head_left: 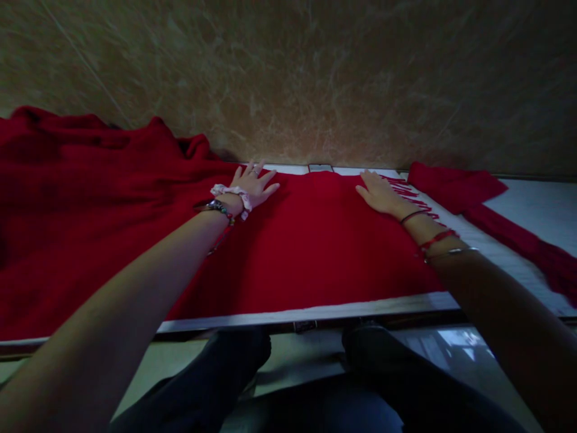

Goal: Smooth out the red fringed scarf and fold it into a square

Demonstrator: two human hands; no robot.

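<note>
At the far left, a rumpled mass of soft red cloth [90, 198] lies in folds and ridges, its raised far edge close to the brown marbled wall [288, 78]. It meets the flat, matte red fabric panel [311, 246] in the middle; whether the two are one piece cannot be told.

The person's left hand [255, 183] is open, palm down, with the fingers spread and the thumb out to the right. It grips nothing and touches the red near the panel's far edge, fingertips pointing toward the wall. A pale pink scrunchie [232, 195] and a beaded bracelet [220, 208] circle that wrist.

The panel lies flat on the long white tabletop [541, 210], between and in front of the hands. Its long axis runs left to right, roughly parallel to the wall, and its fringed end points right. A strip of white shows along its near edge.

The right hand [377, 191] is also open and palm down, its fingers closer together and its thumb held out to the left. It too grips nothing, resting on the panel's far right part, just beside the thin red fringe [412, 197]. Thin bracelets [439, 239] circle that wrist and forearm.

Farther right, apart from the fringe, lies a darker red folded cloth [455, 185], with a narrow length slanting toward the near right.
</note>
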